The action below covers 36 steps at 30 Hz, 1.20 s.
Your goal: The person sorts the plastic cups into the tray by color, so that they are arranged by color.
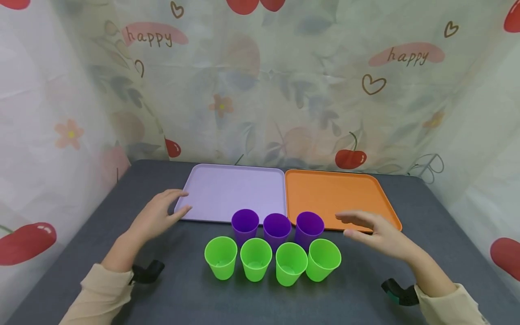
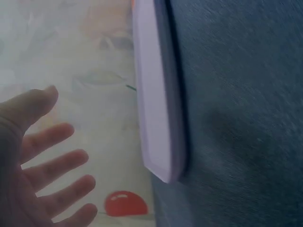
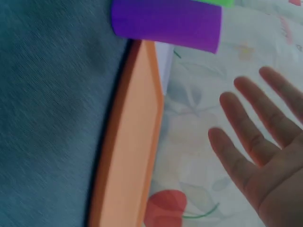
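In the head view, my left hand (image 1: 156, 214) hovers by the left end of the lilac tray (image 1: 235, 192), fingers extended and holding nothing. My right hand (image 1: 375, 230) is held over the near right part of the orange tray (image 1: 333, 194), also holding nothing, its fingers spread in the right wrist view. Between the hands, a row of three purple cups (image 1: 245, 225) stands upright along the trays' near edges. Nearer to me is a row of several green cups (image 1: 221, 259), upright, with open mouths up. The right wrist view shows one purple cup (image 3: 165, 23) beyond the orange tray's end.
A dark grey table (image 1: 174, 293) carries everything. The two trays lie side by side at its back. A printed cloth (image 1: 260, 90) hangs behind and at both sides. A thin cable (image 1: 430, 167) hangs at the back right corner.
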### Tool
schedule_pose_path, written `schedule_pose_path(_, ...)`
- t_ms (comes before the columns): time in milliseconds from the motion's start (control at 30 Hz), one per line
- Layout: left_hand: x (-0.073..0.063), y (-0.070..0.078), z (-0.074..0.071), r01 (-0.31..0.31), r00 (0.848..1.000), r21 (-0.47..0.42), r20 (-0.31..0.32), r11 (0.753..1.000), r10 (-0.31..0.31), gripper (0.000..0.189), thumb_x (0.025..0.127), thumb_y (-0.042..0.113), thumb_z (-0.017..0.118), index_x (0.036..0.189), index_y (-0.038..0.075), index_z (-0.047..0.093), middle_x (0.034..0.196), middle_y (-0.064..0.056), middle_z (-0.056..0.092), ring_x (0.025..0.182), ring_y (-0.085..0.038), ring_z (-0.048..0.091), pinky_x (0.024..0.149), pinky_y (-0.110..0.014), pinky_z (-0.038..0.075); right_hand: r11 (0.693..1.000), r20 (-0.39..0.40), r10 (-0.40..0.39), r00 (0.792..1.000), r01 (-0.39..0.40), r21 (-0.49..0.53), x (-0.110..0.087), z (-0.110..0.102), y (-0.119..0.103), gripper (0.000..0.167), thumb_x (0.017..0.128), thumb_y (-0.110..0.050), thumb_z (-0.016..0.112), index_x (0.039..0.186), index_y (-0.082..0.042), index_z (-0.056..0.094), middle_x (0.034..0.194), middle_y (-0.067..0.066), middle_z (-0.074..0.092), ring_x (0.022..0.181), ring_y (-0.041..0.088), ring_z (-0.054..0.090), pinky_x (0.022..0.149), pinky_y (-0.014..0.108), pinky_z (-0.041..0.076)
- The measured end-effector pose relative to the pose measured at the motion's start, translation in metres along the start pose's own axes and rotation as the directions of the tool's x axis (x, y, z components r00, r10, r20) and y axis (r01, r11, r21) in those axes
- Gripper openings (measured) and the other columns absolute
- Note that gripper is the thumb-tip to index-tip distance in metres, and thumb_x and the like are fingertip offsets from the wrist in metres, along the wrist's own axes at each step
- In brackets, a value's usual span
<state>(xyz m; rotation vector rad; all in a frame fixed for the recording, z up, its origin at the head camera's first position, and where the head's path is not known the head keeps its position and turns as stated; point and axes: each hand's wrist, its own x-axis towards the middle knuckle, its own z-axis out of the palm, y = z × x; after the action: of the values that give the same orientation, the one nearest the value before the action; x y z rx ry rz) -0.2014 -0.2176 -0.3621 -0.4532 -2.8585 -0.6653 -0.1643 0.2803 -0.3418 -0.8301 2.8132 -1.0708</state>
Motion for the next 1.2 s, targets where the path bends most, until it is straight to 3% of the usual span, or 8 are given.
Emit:
schedule_pose_path(133,0.002,-0.016,0.006,0.026,0.999,-0.033,0.042,0.999,-0.024,0.043,0.092,0.028,0.058,0.123,0.0,0.056,0.126,-0.023,0.056,0.12,-0.042,0.048,0.101,-0.057,0.036,0.995,0.044,-0.054,0.998,0.051,0.081,-0.002,0.01,0.004,0.041,0.086,-0.013,0.066,0.125,-0.017,0.055,0.121,0.006,0.063,0.112,0.001,0.058,0.091,0.024,0.049)
schedule_pose_path(267,0.004,-0.029,0.013,0.015,0.999,-0.053,0.041,0.999,-0.012,0.039,0.091,0.025,0.059,0.119,-0.002,0.059,0.121,-0.025,0.059,0.117,-0.042,0.051,0.099,-0.055,0.038,0.984,0.08,-0.114,0.99,0.102,0.149,-0.003,0.018,0.004,0.049,0.08,-0.008,0.071,0.126,-0.01,0.054,0.119,0.012,0.063,0.111,0.0,0.057,0.092,0.022,0.048)
schedule_pose_path(500,0.008,-0.041,0.023,0.014,0.999,-0.1,0.045,0.995,-0.01,0.032,0.089,0.018,0.061,0.114,-0.002,0.061,0.117,-0.025,0.061,0.113,-0.043,0.054,0.095,-0.055,0.041,0.962,0.115,-0.216,0.97,0.192,0.192,-0.003,0.03,0.003,0.061,0.072,-0.009,0.078,0.127,-0.009,0.053,0.121,0.008,0.062,0.115,0.001,0.055,0.095,0.021,0.045)
schedule_pose_path(733,0.013,-0.049,0.032,0.009,1.0,-0.128,0.018,0.992,-0.007,0.026,0.086,0.013,0.065,0.107,-0.001,0.064,0.105,-0.021,0.066,0.098,-0.035,0.061,0.087,-0.051,0.046,0.96,0.119,-0.234,0.965,0.211,0.184,-0.002,0.037,0.004,0.064,0.07,-0.014,0.081,0.127,-0.011,0.053,0.122,0.001,0.061,0.117,-0.001,0.053,0.097,0.02,0.044)
schedule_pose_path(900,0.014,-0.052,0.034,0.026,1.0,-0.133,0.02,0.991,-0.023,0.025,0.085,0.011,0.065,0.107,-0.002,0.064,0.102,-0.021,0.067,0.096,-0.035,0.062,0.086,-0.051,0.046,0.963,0.119,-0.233,0.965,0.212,0.168,-0.002,0.038,0.003,0.065,0.068,-0.013,0.082,0.127,-0.012,0.054,0.121,-0.002,0.061,0.115,0.0,0.054,0.095,0.026,0.047)
schedule_pose_path(1200,0.018,-0.053,0.035,0.046,0.999,-0.134,0.022,0.99,-0.044,0.026,0.083,0.01,0.066,0.105,-0.003,0.064,0.102,-0.023,0.067,0.093,-0.037,0.062,0.084,-0.051,0.046,0.962,0.104,-0.256,0.961,0.241,0.131,-0.002,0.038,0.003,0.062,0.07,-0.018,0.081,0.125,-0.012,0.054,0.118,-0.002,0.063,0.112,0.003,0.057,0.093,0.02,0.046)
